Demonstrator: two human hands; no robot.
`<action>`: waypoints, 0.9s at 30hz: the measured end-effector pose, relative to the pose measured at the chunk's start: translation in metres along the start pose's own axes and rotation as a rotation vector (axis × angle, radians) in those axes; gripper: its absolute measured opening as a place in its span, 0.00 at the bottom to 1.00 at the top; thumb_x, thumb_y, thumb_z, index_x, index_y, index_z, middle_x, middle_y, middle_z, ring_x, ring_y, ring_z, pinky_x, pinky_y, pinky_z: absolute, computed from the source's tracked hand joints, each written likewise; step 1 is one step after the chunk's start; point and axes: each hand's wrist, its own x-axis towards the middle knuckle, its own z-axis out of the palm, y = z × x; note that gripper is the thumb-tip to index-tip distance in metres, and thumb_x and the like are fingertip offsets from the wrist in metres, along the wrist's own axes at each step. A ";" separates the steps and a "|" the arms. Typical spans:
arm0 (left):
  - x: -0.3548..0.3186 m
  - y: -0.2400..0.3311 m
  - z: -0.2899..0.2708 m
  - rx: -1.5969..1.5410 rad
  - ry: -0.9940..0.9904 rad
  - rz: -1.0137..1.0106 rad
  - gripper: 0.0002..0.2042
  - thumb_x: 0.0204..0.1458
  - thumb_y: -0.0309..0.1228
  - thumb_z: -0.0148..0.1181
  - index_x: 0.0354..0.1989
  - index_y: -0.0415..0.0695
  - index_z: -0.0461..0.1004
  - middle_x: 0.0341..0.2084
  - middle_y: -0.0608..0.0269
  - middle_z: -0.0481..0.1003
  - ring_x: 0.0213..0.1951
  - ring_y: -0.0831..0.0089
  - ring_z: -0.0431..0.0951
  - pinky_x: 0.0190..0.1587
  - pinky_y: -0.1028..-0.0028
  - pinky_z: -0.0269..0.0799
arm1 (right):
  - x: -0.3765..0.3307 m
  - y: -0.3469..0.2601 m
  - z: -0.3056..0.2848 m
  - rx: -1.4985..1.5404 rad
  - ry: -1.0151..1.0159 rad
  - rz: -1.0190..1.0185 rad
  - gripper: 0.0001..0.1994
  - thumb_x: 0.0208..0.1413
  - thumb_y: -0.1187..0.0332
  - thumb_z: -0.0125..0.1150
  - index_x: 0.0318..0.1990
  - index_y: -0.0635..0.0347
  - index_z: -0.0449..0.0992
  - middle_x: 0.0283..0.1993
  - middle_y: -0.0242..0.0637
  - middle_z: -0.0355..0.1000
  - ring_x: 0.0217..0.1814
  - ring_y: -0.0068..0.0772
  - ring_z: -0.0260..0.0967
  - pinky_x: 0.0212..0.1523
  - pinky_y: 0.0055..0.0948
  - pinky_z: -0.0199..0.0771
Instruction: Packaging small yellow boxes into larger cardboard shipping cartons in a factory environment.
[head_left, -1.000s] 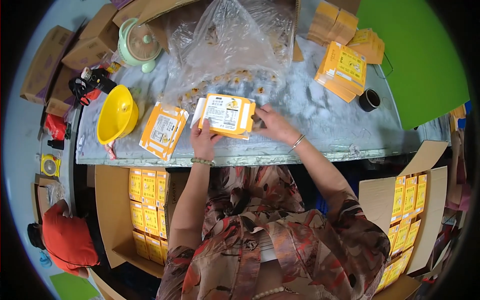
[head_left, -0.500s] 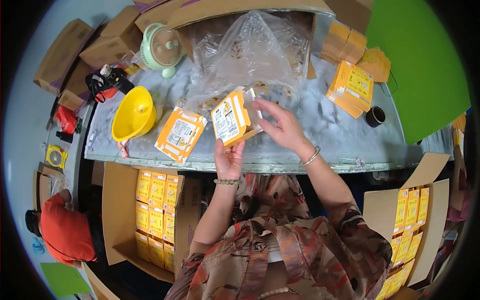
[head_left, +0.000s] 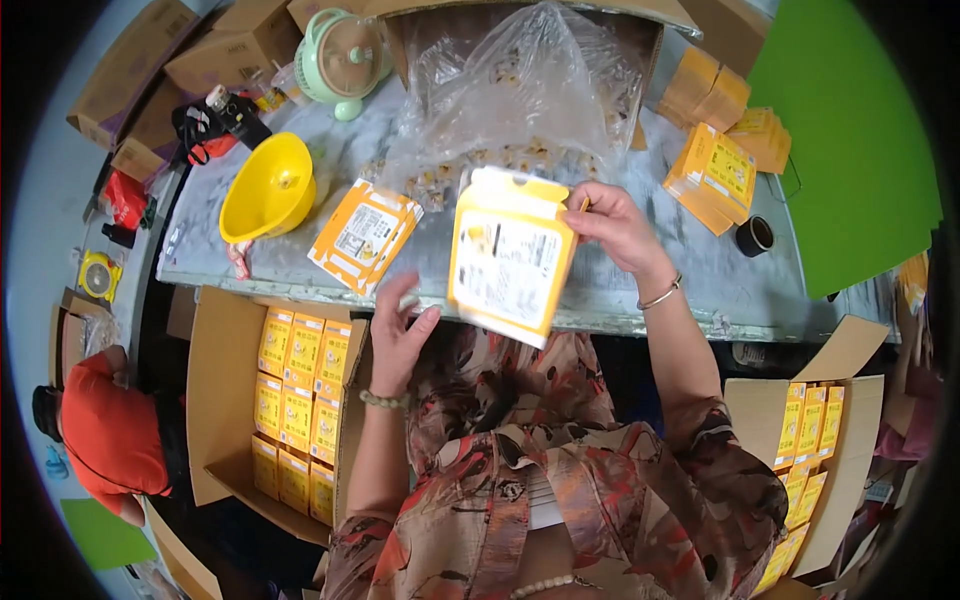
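My right hand (head_left: 618, 228) grips the top edge of a yellow and white carton (head_left: 508, 258), held upright over the table's near edge with its top flap open. My left hand (head_left: 396, 338) hangs open just below and left of the carton, not touching it. A stack of flat yellow cartons (head_left: 364, 235) lies on the grey table (head_left: 620, 290) to the left. Behind the carton stands a clear plastic bag (head_left: 520, 95) full of small wrapped pieces.
A yellow funnel (head_left: 268, 186) and a pale green appliance (head_left: 342, 58) stand at the table's left. More yellow cartons (head_left: 712, 176) and a roll of black tape (head_left: 754, 236) lie at right. Open cardboard boxes of packed cartons sit at lower left (head_left: 296, 400) and lower right (head_left: 812, 440).
The carton has been lifted from the table and stood upright in my right hand. My left hand has let go of it and dropped to the table edge.
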 end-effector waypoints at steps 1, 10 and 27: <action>0.001 0.006 0.004 -0.002 0.006 -0.015 0.21 0.44 0.26 0.52 0.48 0.38 0.56 0.38 0.56 0.66 0.36 0.74 0.69 0.37 0.78 0.66 | -0.003 0.006 0.001 0.020 -0.072 0.023 0.03 0.46 0.71 0.53 0.26 0.58 0.66 0.25 0.24 0.64 0.27 0.13 0.59 0.27 0.15 0.60; -0.051 0.007 0.026 -0.304 -0.052 -0.204 0.27 0.44 0.26 0.53 0.53 0.39 0.49 0.36 0.61 0.67 0.38 0.78 0.67 0.41 0.80 0.62 | -0.083 0.100 0.080 0.011 0.324 0.057 0.16 0.52 0.70 0.42 0.49 0.61 0.58 0.42 0.36 0.63 0.43 0.20 0.59 0.43 0.18 0.58; -0.034 0.024 0.026 0.140 -0.280 0.104 0.09 0.46 0.27 0.49 0.35 0.37 0.70 0.31 0.54 0.67 0.38 0.67 0.67 0.38 0.75 0.63 | -0.087 0.060 0.068 -0.526 -0.010 -0.139 0.12 0.45 0.74 0.49 0.40 0.63 0.68 0.50 0.47 0.56 0.49 0.37 0.57 0.46 0.27 0.58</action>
